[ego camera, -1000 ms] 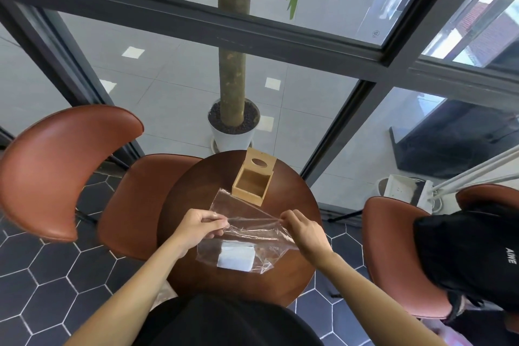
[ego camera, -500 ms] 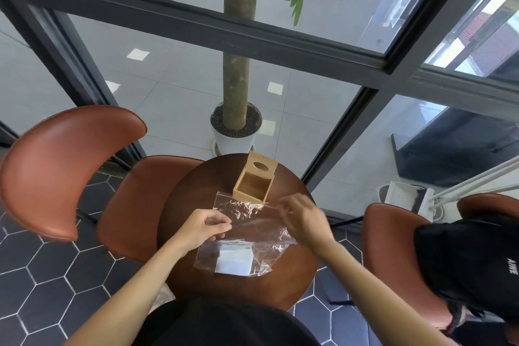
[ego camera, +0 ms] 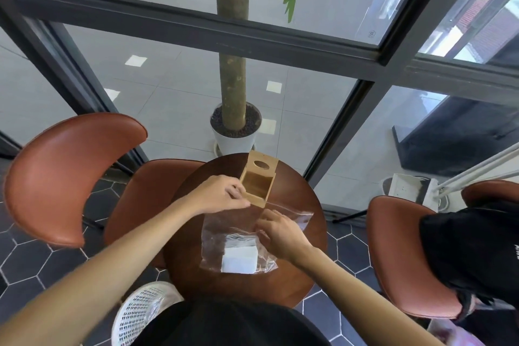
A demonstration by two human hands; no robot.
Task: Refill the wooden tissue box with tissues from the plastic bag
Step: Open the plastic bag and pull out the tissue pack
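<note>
The wooden tissue box (ego camera: 257, 189) stands open and looks empty at the far side of the round dark table (ego camera: 185, 233), its lid with an oval hole tipped up behind it. In front of it the clear plastic bag (ego camera: 224, 230) lies flat, with a white stack of tissues (ego camera: 239, 260) inside its near end. My left hand (ego camera: 222, 194) reaches over the bag's far edge, fingers curled against the box's left wall and near corner; whether it grips is unclear. The fingers of my right hand (ego camera: 282, 233) pinch the bag's right side.
Brown leather chairs stand at the left (ego camera: 64, 177) and right (ego camera: 404, 255); black clothing lies on the right one. A potted tree (ego camera: 234, 132) stands behind the table by the glass wall. A white perforated basket (ego camera: 140, 314) sits on the floor near my left arm.
My left hand has let go of the bag's left edge and moved forward to the box's near left corner. My right hand has shifted down onto the bag's right side, and the bag lies flatter.
</note>
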